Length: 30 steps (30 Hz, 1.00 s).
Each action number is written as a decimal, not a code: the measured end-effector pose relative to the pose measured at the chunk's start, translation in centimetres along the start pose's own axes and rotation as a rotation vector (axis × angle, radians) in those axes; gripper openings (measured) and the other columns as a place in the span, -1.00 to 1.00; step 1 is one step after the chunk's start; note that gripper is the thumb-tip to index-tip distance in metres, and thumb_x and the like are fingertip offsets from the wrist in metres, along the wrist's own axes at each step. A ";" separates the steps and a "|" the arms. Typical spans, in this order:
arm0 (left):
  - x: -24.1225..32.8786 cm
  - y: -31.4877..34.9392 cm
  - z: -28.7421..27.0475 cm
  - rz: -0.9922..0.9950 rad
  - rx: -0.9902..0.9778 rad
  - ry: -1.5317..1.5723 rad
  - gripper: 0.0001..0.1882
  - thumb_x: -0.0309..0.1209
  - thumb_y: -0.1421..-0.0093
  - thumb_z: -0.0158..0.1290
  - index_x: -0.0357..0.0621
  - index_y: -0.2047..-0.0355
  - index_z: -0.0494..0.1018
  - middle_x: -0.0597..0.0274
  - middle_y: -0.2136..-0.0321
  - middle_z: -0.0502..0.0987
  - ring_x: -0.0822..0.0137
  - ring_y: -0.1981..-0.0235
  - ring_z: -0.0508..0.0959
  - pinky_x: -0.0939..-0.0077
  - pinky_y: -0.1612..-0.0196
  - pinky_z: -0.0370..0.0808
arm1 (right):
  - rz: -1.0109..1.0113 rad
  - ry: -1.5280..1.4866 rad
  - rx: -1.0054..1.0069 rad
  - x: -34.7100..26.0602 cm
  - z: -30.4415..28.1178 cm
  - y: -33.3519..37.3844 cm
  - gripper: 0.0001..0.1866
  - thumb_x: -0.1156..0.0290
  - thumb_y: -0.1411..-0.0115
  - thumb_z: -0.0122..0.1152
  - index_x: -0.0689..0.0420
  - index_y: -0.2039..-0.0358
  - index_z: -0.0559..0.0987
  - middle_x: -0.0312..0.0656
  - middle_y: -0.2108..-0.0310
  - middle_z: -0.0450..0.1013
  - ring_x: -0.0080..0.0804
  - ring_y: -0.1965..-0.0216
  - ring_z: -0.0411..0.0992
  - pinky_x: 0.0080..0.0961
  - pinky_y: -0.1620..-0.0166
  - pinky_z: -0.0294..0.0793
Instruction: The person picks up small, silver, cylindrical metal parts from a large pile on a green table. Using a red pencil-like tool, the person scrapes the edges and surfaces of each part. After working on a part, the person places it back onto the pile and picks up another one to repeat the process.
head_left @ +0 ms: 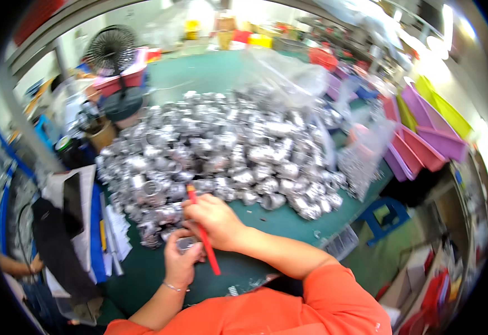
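My left hand (178, 265) is closed around a small round silvery metal part (186, 244), its opening facing up. In my right hand (220, 222) is a slim red stick-like tool (209, 254) with an orange end. It slants across my fingers, and its exact kind I cannot make out. The right fingertips sit just above the metal part, close to the left fingers; whether they touch it is hidden. Directly beyond both hands spreads a large heap of shiny metal parts (221, 148), looking like short rounded cups or fittings.
The heap lies on a green table (191, 70). A black fan (111, 53) stands at the back left, and a phone (73, 205) rests on papers at left. Clear bags (367, 148) and colourful plastic bins (428, 120) are at right, above a blue stool (386, 220). Another person's hand (36, 264) shows at far left.
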<state>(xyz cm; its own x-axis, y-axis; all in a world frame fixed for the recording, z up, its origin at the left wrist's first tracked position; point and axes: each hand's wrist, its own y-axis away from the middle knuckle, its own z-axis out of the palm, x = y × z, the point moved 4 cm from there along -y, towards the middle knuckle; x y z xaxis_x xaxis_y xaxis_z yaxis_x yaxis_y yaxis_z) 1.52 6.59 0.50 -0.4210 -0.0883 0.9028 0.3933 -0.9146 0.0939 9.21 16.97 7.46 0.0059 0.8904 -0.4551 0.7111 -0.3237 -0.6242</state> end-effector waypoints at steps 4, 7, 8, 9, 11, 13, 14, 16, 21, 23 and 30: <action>0.0 0.2 0.9 0.022 0.040 -0.021 -0.74 -0.42 -0.07 0.03 -0.12 0.22 0.27 0.27 0.51 0.41 0.50 0.65 0.39 0.69 0.62 0.32 | -0.018 -0.091 0.129 -0.5 -2.4 1.6 -0.79 0.45 0.10 0.14 0.17 0.39 0.39 -0.15 0.49 0.34 -0.14 0.39 0.31 -0.33 0.33 0.30; -0.1 0.5 -0.1 0.109 0.009 -0.005 -0.76 -0.35 -0.13 -0.03 -0.12 0.21 0.26 0.32 0.51 0.37 0.52 0.63 0.35 0.70 0.60 0.29 | 0.076 -0.128 0.216 -0.6 -4.5 4.8 -0.82 0.51 0.00 0.06 0.17 0.32 0.38 -0.12 0.47 0.34 -0.15 0.40 0.30 -0.32 0.32 0.28; 0.0 0.9 2.6 0.010 -0.024 0.022 -0.86 -0.39 -0.12 -0.03 -0.15 0.35 0.30 0.33 0.56 0.34 0.51 0.63 0.30 0.68 0.56 0.25 | 0.125 -0.074 0.244 -1.1 -6.3 6.6 -0.84 0.51 -0.06 0.01 0.17 0.30 0.37 -0.13 0.45 0.34 -0.16 0.38 0.31 -0.34 0.30 0.30; 0.4 1.3 4.4 -0.065 -0.016 0.026 -0.91 -0.44 -0.11 -0.04 -0.19 0.48 0.34 0.34 0.62 0.31 0.51 0.64 0.24 0.65 0.52 0.22 | 0.145 -0.060 0.264 -1.3 -7.5 8.0 -0.86 0.52 -0.11 -0.03 0.17 0.27 0.36 -0.13 0.44 0.35 -0.17 0.36 0.33 -0.35 0.29 0.32; 0.4 1.5 3.8 -0.017 -0.055 0.083 -0.88 -0.46 -0.14 -0.10 -0.17 0.53 0.28 0.39 0.71 0.15 0.55 0.71 0.12 0.66 0.58 0.14 | 0.328 -0.029 0.331 -2.0 -10.9 11.3 -0.84 0.50 -0.15 -0.05 0.19 0.23 0.35 -0.14 0.41 0.36 -0.23 0.33 0.36 -0.39 0.25 0.34; 0.4 1.6 2.8 0.016 -0.086 0.086 -0.83 -0.44 -0.16 -0.14 -0.14 0.58 0.23 0.43 0.73 0.09 0.59 0.72 0.08 0.67 0.60 0.10 | 0.547 -0.098 0.396 -2.1 -13.5 15.0 -0.78 0.41 -0.22 -0.05 0.19 0.14 0.33 -0.18 0.36 0.38 -0.38 0.28 0.38 -0.48 0.20 0.38; 0.4 1.7 2.5 0.030 -0.099 0.070 -0.82 -0.43 -0.16 -0.14 -0.14 0.58 0.23 0.43 0.73 0.09 0.59 0.71 0.08 0.67 0.60 0.09 | 0.606 -0.142 0.520 -2.5 -15.2 17.4 -0.76 0.36 -0.23 -0.06 0.19 0.13 0.34 -0.21 0.37 0.38 -0.43 0.30 0.38 -0.51 0.20 0.38; 0.6 1.7 2.1 0.030 -0.099 0.049 -0.80 -0.42 -0.17 -0.16 -0.13 0.60 0.22 0.43 0.73 0.10 0.59 0.71 0.08 0.68 0.59 0.08 | 0.739 -0.169 0.779 -3.9 -18.3 22.1 -0.72 0.27 -0.26 -0.09 0.18 0.15 0.39 -0.25 0.41 0.39 -0.50 0.36 0.38 -0.58 0.24 0.39; 1.7 1.6 1.7 0.167 -0.048 0.020 -0.78 -0.40 -0.18 -0.17 -0.13 0.61 0.21 0.42 0.74 0.12 0.54 0.69 0.13 0.65 0.55 0.16 | 1.058 0.350 1.138 -7.3 -31.4 35.0 -0.70 0.19 -0.26 -0.11 0.16 0.29 0.46 -0.30 0.48 0.37 -0.58 0.53 0.34 -0.65 0.44 0.35; 1.9 1.3 0.0 0.151 0.006 0.018 -0.81 -0.40 -0.18 -0.18 -0.20 0.54 0.27 0.42 0.74 0.12 0.53 0.68 0.13 0.62 0.51 0.20 | 1.117 0.623 1.266 -10.7 -40.5 40.3 -0.71 0.18 -0.25 -0.10 0.14 0.33 0.44 -0.32 0.51 0.33 -0.60 0.56 0.30 -0.66 0.48 0.29; -0.6 -0.1 -0.6 0.022 -0.009 0.196 -0.86 -0.53 -0.04 -0.03 -0.17 0.35 0.30 0.25 0.54 0.37 0.45 0.59 0.40 0.60 0.55 0.38 | 1.119 0.808 1.744 -29.9 -59.6 57.4 -0.72 0.13 -0.23 -0.07 0.06 0.45 0.36 -0.40 0.61 0.21 -0.66 0.65 0.14 -0.70 0.59 0.11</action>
<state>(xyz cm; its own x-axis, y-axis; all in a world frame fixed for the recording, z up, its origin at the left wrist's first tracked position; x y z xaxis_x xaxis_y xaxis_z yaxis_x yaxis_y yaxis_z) 1.24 6.45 -0.35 -0.5636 -0.1823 0.8057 0.3970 -0.9151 0.0706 91.73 -9.16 23.03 0.3686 -0.0494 -0.9283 -0.9255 -0.1132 -0.3614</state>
